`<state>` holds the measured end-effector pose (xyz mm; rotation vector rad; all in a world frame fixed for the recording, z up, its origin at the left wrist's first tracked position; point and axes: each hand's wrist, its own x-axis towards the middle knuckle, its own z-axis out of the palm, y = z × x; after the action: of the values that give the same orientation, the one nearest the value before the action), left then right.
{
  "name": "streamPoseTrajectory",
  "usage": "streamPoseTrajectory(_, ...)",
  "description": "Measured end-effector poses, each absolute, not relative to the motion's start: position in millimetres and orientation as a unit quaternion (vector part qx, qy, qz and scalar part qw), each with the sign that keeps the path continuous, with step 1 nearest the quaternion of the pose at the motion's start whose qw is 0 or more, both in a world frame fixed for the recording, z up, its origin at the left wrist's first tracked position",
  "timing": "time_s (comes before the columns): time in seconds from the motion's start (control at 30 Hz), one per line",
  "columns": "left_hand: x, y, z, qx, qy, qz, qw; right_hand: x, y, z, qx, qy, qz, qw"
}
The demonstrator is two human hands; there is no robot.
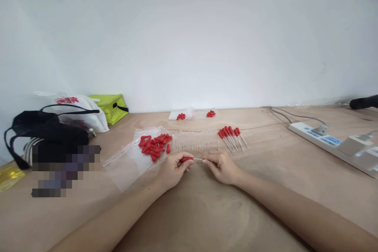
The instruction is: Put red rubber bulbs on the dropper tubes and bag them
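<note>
My left hand (174, 170) pinches a red rubber bulb (187, 159) at the middle of the table. A thin clear tube (197, 160) runs from the bulb's open end to my right hand (221, 167), whose fingers are closed on it. Loose red bulbs (153, 146) lie on a clear plastic bag (126, 169) to the left. Just beyond my hands is a row of clear tubes (195, 140). To its right, several droppers (232, 138) with red bulbs on their tubes lie side by side.
Small bags with red bulbs (181, 116) lie near the wall. On the right is a white power strip (330, 143) with plugs and cables. A black bag (56, 134), a white plastic bag (99, 116) and a green box bag (112, 108) stand at the left.
</note>
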<state>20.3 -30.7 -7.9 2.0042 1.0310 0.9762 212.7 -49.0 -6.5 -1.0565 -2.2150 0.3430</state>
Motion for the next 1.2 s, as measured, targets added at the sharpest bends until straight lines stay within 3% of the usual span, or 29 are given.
streamPoseTrajectory(0.2,19,-35,-12,0.763,0.375,0.38,0.365,217,-53,-10,-0.374,-0.87,0.026,0.319)
streamPoseTrajectory(0.43,20,-33,-3,0.713,0.383,0.4,0.43,215,-54,0,-0.409,-0.842,0.137,0.323)
streamPoseTrajectory(0.57,19,-32,-3,0.736,0.397,0.378,0.397,214,-54,-1,-0.413,-0.843,0.115,0.324)
streamPoseTrajectory(0.7,21,-38,1,0.814,0.394,0.336,0.264,215,-54,-8,-0.408,-0.855,0.053,0.317)
streamPoseTrajectory(0.87,26,-45,6,0.856,0.365,0.325,0.165,213,-54,-8,-0.395,-0.86,0.087,0.312)
streamPoseTrajectory(1.03,27,-44,2,0.857,0.356,0.332,0.168,211,-55,-6,-0.393,-0.858,0.102,0.314)
streamPoseTrajectory(1.2,24,-36,-1,0.824,0.377,0.335,0.259,213,-51,-2,-0.387,-0.872,0.071,0.29)
